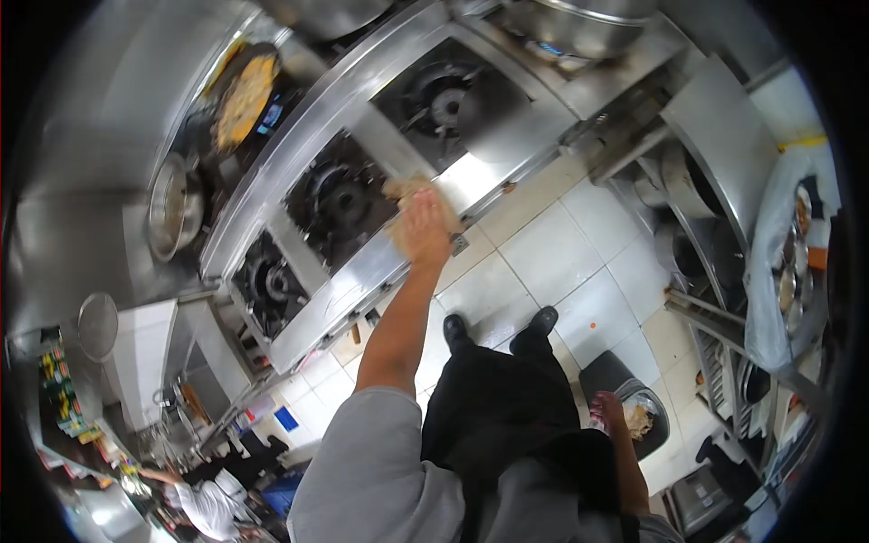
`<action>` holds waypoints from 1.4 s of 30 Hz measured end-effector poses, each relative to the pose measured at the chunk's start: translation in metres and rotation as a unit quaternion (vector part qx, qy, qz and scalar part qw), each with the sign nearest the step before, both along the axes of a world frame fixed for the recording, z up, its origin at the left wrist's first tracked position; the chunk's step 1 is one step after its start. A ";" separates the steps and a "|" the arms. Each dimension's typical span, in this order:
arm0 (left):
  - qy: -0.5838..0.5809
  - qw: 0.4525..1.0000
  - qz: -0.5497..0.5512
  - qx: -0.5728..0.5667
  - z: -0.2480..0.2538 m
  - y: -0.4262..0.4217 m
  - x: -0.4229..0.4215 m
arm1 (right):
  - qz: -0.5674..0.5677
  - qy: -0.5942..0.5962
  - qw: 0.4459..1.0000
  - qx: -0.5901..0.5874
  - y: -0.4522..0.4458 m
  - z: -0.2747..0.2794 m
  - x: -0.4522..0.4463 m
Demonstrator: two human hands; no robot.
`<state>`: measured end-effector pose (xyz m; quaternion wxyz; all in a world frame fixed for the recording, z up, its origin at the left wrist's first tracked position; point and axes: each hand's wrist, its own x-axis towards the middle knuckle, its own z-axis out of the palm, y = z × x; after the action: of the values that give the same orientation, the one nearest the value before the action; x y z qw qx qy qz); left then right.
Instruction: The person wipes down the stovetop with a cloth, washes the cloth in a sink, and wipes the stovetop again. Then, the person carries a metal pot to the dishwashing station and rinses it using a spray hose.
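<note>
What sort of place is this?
Most likely a restaurant or other commercial kitchen: a stainless-steel range with a row of three heavy burners, a large metal pot beyond it, and another person in white at a counter in the background.

Stovetop (493,174): steel, glare along the front edge toward its right end. Three dark burners (346,201) set in a row, left end to right. Tan cloth (445,204), creased, lying between middle and right burners, at front edge.
</note>
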<state>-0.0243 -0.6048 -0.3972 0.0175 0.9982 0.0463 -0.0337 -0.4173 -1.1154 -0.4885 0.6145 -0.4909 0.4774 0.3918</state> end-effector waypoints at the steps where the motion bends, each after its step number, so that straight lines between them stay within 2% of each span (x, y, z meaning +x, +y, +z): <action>1: 0.001 1.000 0.016 0.002 -0.004 0.014 -0.008 | -0.003 -0.002 0.999 -0.033 0.007 0.004 0.009; 3: -0.056 0.995 -0.077 -0.022 -0.014 0.049 -0.030 | 0.009 -0.004 0.998 -0.064 0.020 0.014 0.027; 5: -0.091 0.994 -0.060 0.017 -0.026 0.093 -0.065 | 0.029 -0.029 0.995 -0.094 0.033 0.030 0.053; 11: -0.042 0.999 -0.005 0.010 -0.017 0.244 -0.201 | 0.093 -0.081 0.978 -0.166 0.086 0.067 0.089; 13: -0.023 0.999 0.006 0.046 -0.015 0.292 -0.248 | 0.109 -0.094 0.974 -0.177 0.115 0.070 0.082; 14: -0.022 1.000 0.022 0.006 -0.011 0.315 -0.271 | 0.117 -0.100 0.974 -0.168 0.129 0.072 0.076; 17: 0.021 0.998 0.049 0.033 -0.010 0.392 -0.338 | 0.150 -0.103 0.972 -0.151 0.170 0.070 0.055; 19: 0.031 0.996 0.065 0.049 -0.019 0.441 -0.384 | 0.223 -0.085 0.960 -0.147 0.202 0.068 0.034; 22: 0.009 0.992 0.117 0.039 -0.018 0.492 -0.449 | 0.276 -0.064 0.950 -0.132 0.249 0.071 0.008; 24: -0.009 0.963 0.258 -0.076 -0.037 0.517 -0.502 | 0.288 -0.041 0.949 -0.118 0.267 0.066 -0.007; 25: 0.097 0.917 0.368 -0.118 -0.064 0.541 -0.536 | 0.297 -0.016 0.949 -0.102 0.273 0.065 -0.013; 26: 0.054 0.913 0.395 -0.083 -0.036 0.530 -0.552 | 0.298 -0.017 0.949 -0.104 0.278 0.066 -0.020; 27: -0.052 0.859 0.481 -0.166 -0.025 0.514 -0.567 | 0.297 -0.016 0.950 -0.093 0.280 0.070 -0.027; 28: -0.089 0.820 0.511 -0.241 -0.042 0.520 -0.593 | 0.295 -0.014 0.952 -0.084 0.280 0.076 -0.029; 29: -0.105 0.640 0.694 -0.312 0.011 0.488 -0.558 | 0.284 -0.024 0.956 -0.065 0.275 0.078 -0.033; 31: -0.265 0.559 0.643 -0.451 -0.064 0.494 -0.611 | 0.291 -0.041 0.950 -0.100 0.275 0.097 -0.035; 32: -0.262 0.556 0.644 -0.456 -0.063 0.482 -0.602 | 0.288 -0.044 0.952 -0.097 0.268 0.101 -0.038; 34: -0.317 0.375 0.591 -0.640 -0.060 0.453 -0.562 | 0.273 -0.032 0.958 -0.084 0.255 0.107 -0.035; 35: -0.317 0.351 0.603 -0.642 -0.068 0.440 -0.532 | 0.283 -0.049 0.955 -0.078 0.248 0.108 -0.033; 36: -0.306 0.312 0.544 -0.717 -0.050 0.416 -0.491 | 0.274 -0.041 0.959 -0.067 0.240 0.107 -0.027; 37: -0.223 0.318 0.464 -0.796 -0.075 0.407 -0.462 | 0.264 -0.032 0.962 -0.055 0.230 0.104 -0.022; 39: -0.265 0.267 0.522 -0.766 -0.093 0.334 -0.336 | 0.262 -0.041 0.962 -0.058 0.209 0.094 -0.005; 40: -0.288 0.219 0.510 -0.780 -0.097 0.281 -0.274 | 0.261 -0.049 0.962 -0.062 0.202 0.091 0.003; 42: -0.143 0.095 0.515 -0.840 -0.070 0.180 -0.170 | 0.261 -0.056 0.960 -0.083 0.194 0.095 0.027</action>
<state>-0.1942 -0.4249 -0.4676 0.8638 0.0608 0.4879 0.1099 -0.3904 -0.9212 -0.3930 0.4736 -0.6691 0.3284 0.4693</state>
